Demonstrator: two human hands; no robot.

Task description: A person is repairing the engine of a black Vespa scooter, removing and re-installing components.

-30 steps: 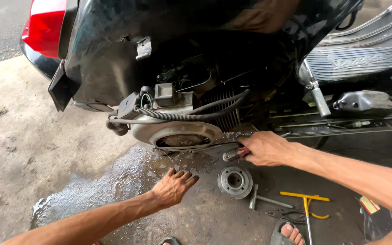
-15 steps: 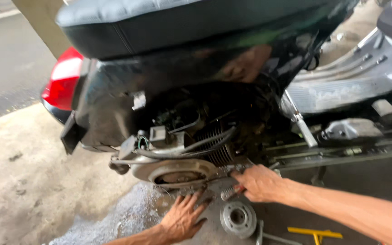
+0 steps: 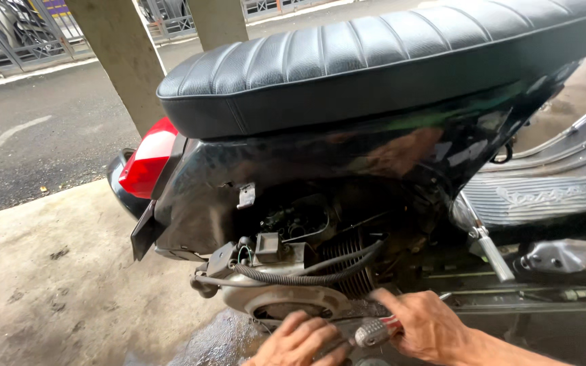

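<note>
Bare hands (image 3: 367, 335), 2, on 1 engine (image 3: 293, 285)

Ribbed metal tool handle (image 3: 372, 331), beneath engine (image 3: 306, 271)

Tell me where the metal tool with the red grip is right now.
In the head view, bottom centre: the tool is held in the right hand, its metal end beside the left hand, just below the engine casing.

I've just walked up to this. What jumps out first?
A black scooter fills the view, its ribbed black seat across the top and a red tail light at the left. Low in the middle, the side panel is off and the engine is bare. At the bottom edge, the right hand grips a metal tool beside the left hand.
</note>
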